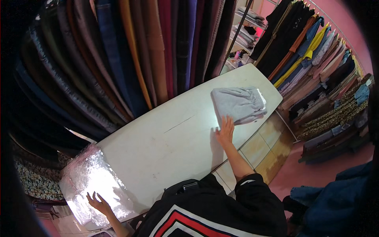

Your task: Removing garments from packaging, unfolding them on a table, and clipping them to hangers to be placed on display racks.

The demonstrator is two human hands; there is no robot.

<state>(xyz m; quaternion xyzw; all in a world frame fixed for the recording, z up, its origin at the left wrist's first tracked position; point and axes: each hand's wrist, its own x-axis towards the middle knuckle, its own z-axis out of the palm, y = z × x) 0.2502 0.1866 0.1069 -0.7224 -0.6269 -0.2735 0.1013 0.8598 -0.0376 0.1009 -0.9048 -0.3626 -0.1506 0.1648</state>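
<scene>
On the white table (177,142) before me lies a folded grey garment (234,102) with a gathered waistband, a white edge showing at its right side. My right hand (226,131) is at the garment's near edge, fingers spread and holding nothing; whether the fingertips touch the cloth I cannot tell. Toward the table's left end lies a pile of clear plastic packaging (94,171), shining brightly under the light. Over its near part is my left hand (100,203), fingers apart and nothing in it. Contact with the plastic is unclear.
A dense row of hanging trousers (142,53) lines the table's far side. More clothes hang from a rail (328,20) at the right. Folded goods fill a shelf (248,29) at the back. Blue denim clothing (334,201) is close by at lower right.
</scene>
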